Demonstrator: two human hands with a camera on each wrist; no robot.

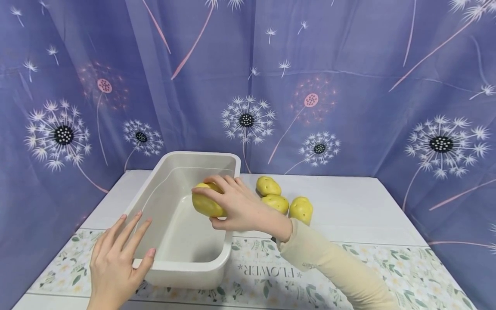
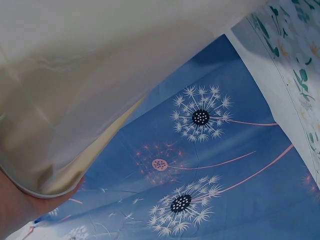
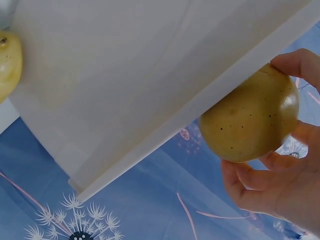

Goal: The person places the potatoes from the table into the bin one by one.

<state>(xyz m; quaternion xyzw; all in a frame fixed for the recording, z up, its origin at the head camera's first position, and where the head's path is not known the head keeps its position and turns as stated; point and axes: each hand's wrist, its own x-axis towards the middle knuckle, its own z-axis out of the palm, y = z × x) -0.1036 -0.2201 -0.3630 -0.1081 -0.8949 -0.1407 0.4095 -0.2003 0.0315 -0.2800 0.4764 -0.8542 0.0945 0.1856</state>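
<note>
A yellow potato (image 1: 207,202) is in my right hand (image 1: 240,204), above the right side of a white plastic basin (image 1: 199,267). In the right wrist view, the fingers and thumb wrap round this potato (image 3: 255,117) beside the basin's rim (image 3: 145,150). At the basin's near-left corner is my left hand (image 1: 116,254), its fingers spread and reaching toward the left wall, the thumb over the front rim. In the left wrist view only a strip of that hand (image 2: 20,210) shows, by the basin corner (image 2: 50,187).
Right of the basin lie more potatoes: one at the back (image 1: 268,186), another just in front of it (image 1: 276,202), and a third (image 1: 301,209) farther right, all near my right forearm. A floral mat (image 1: 267,280) covers the front of the white table (image 1: 348,206). Purple dandelion curtains (image 1: 193,107) stand behind.
</note>
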